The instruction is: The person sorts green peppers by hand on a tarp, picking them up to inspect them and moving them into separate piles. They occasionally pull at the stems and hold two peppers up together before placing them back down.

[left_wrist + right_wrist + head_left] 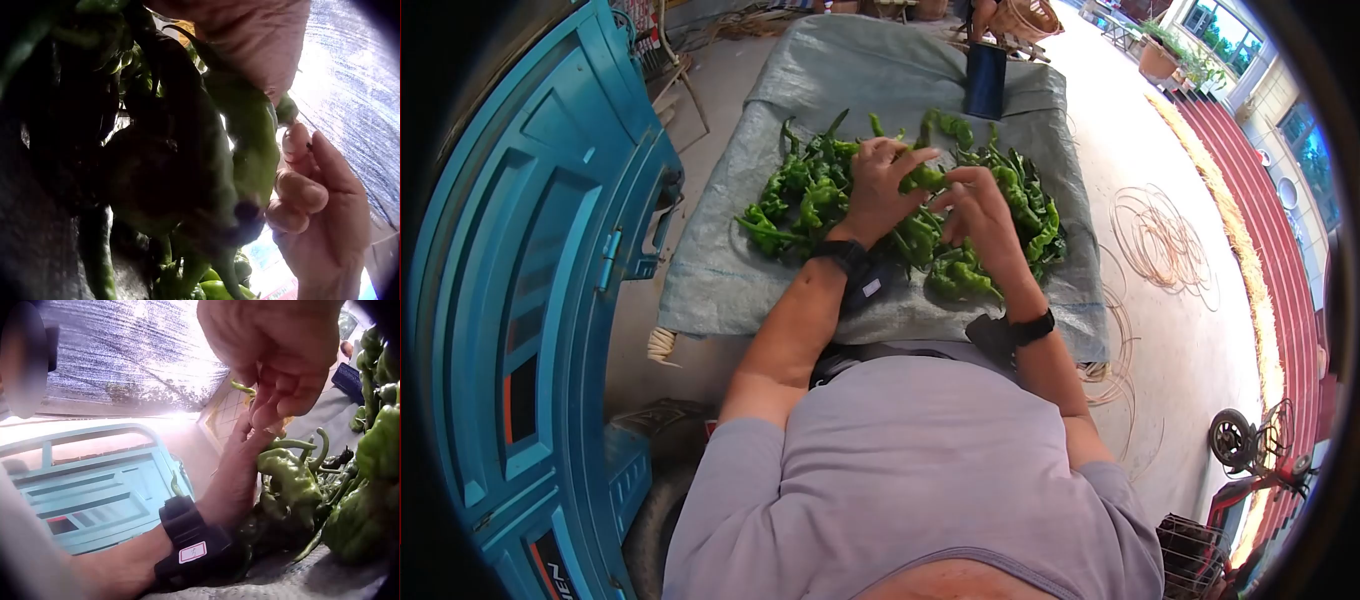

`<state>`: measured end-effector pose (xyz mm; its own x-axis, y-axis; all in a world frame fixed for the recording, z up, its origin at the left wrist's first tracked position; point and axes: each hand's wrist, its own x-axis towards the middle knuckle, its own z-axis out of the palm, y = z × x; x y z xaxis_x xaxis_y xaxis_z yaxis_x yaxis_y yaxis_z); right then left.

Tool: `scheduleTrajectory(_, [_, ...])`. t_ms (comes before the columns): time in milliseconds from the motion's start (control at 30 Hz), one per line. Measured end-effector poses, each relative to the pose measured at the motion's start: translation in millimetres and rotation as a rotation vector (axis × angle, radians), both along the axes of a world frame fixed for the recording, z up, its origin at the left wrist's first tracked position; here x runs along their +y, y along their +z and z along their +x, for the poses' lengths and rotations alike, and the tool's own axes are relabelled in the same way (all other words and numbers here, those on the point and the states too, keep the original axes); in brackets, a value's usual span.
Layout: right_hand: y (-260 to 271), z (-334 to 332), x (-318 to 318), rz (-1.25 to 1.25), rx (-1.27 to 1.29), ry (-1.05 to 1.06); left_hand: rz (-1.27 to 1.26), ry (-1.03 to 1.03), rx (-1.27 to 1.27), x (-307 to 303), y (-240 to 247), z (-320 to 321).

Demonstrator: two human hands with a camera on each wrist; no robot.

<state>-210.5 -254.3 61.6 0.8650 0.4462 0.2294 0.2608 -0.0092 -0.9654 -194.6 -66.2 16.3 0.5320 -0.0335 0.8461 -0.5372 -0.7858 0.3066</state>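
Green peppers lie heaped on a grey woven sheet. Above the heap the left hand curls its fingers round a green pepper; long peppers stand close below the left hand in the left wrist view. The right hand is beside it, fingers bent, its fingertips at the pepper's end. In the left wrist view the right hand's thumb and finger pinch at a small green piece. The right hand partly hides the left fingertips in the right wrist view.
A blue metal door or panel stands at the left. At the sheet's far edge, another person's hand is at a dark blue container, near a wicker basket. Coiled wire lies on the floor at right.
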Motion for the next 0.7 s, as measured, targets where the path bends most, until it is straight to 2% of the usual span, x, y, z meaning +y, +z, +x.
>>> scheduleTrajectory(33, [0.8, -0.3, -0.4, -0.069, -0.097, -0.089, 0.013, 0.015, 0.003, 2.6, -4.0, 3.1])
scheduleTrajectory(133, [0.2, 7.7, -10.0, -0.275, -0.332, -0.385, -0.163, 0.065, -0.04, 3.9, -9.9, 8.1])
scheduleTrajectory(233, [-15.0, 33.2, -42.7, -0.603, -0.786, -0.783, -0.255, 0.112, -0.001, 2.6, -10.5, 10.5])
scheduleTrajectory(333, [-24.6, 39.4, -64.7, -0.946, -0.7, -0.817, -0.397, -0.01, -0.063, 1.7, -9.6, 13.9])
scheduleTrajectory(433, [-33.1, 42.3, -73.7, -1.115, -0.677, -0.731, -0.179, 0.014, 0.031, 4.3, -10.8, 11.2])
scheduleTrajectory(533, [-33.5, 48.2, -75.6, -1.023, -0.677, -0.798, -0.104, 0.02, 0.038, 3.2, -16.2, 10.9])
scheduleTrajectory(633, [-15.1, 43.4, -67.8, -0.787, -0.441, -0.976, -0.114, 0.018, 0.03, 5.2, -16.0, 13.8])
scheduleTrajectory(700, [-6.6, 35.5, -63.1, -0.472, -0.391, -0.901, -0.146, 0.019, 0.025, 3.8, -14.7, 11.5])
